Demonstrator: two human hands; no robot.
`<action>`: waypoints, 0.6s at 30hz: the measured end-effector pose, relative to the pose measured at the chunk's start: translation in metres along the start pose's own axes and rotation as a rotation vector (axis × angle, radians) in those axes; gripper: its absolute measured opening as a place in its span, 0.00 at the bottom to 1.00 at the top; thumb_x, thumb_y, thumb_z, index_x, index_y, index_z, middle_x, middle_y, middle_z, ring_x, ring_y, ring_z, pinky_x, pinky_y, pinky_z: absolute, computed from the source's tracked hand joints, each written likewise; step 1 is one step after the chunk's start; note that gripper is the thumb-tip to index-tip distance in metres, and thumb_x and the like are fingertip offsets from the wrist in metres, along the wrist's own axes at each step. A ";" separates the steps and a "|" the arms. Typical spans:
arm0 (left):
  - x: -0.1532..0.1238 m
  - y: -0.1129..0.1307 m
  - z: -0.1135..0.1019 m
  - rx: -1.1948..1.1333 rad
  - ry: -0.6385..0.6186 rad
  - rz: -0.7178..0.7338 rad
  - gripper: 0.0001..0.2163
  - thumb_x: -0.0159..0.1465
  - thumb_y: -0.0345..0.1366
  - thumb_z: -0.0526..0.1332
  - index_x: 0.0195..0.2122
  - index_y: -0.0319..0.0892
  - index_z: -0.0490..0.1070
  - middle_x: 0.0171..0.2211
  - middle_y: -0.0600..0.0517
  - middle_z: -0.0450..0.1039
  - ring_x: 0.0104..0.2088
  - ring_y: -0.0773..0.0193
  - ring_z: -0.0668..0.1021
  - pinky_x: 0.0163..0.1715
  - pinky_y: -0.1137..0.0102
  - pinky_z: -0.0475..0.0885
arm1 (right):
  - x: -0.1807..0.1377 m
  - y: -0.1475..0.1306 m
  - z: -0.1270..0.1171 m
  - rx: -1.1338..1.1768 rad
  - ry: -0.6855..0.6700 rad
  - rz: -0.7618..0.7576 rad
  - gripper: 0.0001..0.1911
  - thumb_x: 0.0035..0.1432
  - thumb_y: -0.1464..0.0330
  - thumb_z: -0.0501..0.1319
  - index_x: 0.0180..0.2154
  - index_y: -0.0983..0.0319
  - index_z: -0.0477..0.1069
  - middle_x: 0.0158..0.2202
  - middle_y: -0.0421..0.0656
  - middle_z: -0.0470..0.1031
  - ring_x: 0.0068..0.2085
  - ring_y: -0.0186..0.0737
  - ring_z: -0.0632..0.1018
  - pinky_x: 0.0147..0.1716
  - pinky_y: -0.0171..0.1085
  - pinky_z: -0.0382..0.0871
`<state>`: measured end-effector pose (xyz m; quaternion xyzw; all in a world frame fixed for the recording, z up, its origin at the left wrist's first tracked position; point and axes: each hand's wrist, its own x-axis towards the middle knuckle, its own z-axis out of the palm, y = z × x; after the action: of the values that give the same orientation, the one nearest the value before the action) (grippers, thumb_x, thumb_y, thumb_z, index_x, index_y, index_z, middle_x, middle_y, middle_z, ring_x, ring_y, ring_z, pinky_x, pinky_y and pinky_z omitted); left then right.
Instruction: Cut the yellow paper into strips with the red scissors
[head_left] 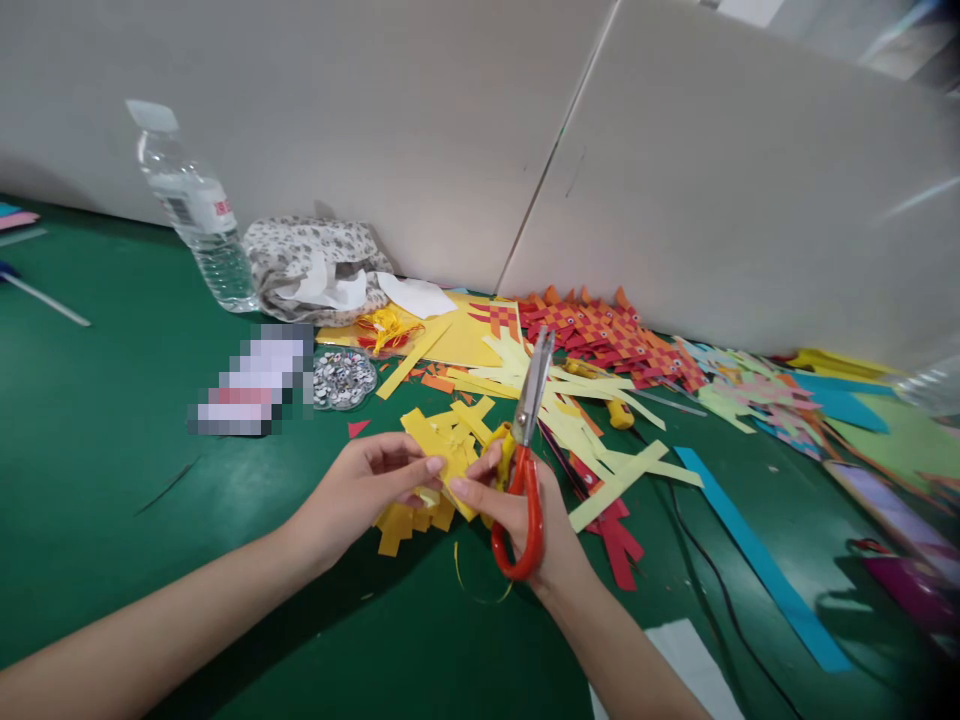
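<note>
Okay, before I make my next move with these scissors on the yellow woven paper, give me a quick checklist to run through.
1. Paper held firm: ok. The left hand pinches the yellow woven piece, and the right hand's fingertips touch it too.
2. Scissors secured: ok. The right hand has the red handles of the scissors.
3. Blades away from fingers: ok. They look shut and point up, away from both hands.
4. Blades lined up on the paper: not ok. They stand above the piece, not on it.
5. Strip under the fingers free: cannot tell, it is covered.
6. Water bottle capped and well apart: ok.
</note>
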<state>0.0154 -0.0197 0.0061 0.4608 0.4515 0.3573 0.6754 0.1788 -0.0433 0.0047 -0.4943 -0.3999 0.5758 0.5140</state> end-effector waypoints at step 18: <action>0.013 -0.001 -0.017 0.071 0.120 0.189 0.10 0.53 0.42 0.65 0.30 0.40 0.72 0.29 0.52 0.74 0.28 0.67 0.75 0.28 0.74 0.72 | 0.000 -0.008 -0.014 -1.213 0.009 -0.316 0.17 0.46 0.59 0.62 0.33 0.59 0.59 0.31 0.40 0.67 0.28 0.37 0.68 0.25 0.34 0.58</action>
<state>0.0036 -0.0036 -0.0014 0.5028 0.4578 0.4301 0.5938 0.1942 -0.0430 0.0102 -0.6354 -0.7216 0.1612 0.2226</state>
